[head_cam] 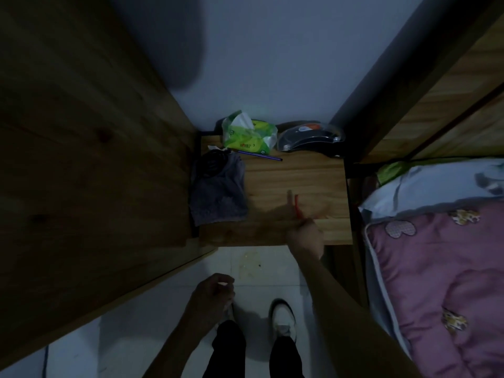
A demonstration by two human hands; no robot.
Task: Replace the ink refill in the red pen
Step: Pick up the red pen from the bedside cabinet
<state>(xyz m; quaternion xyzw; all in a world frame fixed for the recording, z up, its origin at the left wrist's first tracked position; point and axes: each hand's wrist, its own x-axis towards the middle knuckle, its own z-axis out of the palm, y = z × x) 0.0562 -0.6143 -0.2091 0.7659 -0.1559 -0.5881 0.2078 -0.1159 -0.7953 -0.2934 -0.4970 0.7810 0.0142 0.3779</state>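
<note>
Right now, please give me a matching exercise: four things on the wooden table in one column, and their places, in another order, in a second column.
Things:
1. red pen
2. tissue pack
3. grey cloth
4. clear case

Places:
A. back right corner of the table
B. left edge of the table
C. pinched by the right hand, near the front right
D. at the back, just behind the dark blue pen

Pairs: 1-C, 2-D, 3-B, 4-A

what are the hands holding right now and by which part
The right hand pinches the red pen by its near end, the rest pointing away over the table. The left hand is curled; whether it holds anything cannot be told.
</note>
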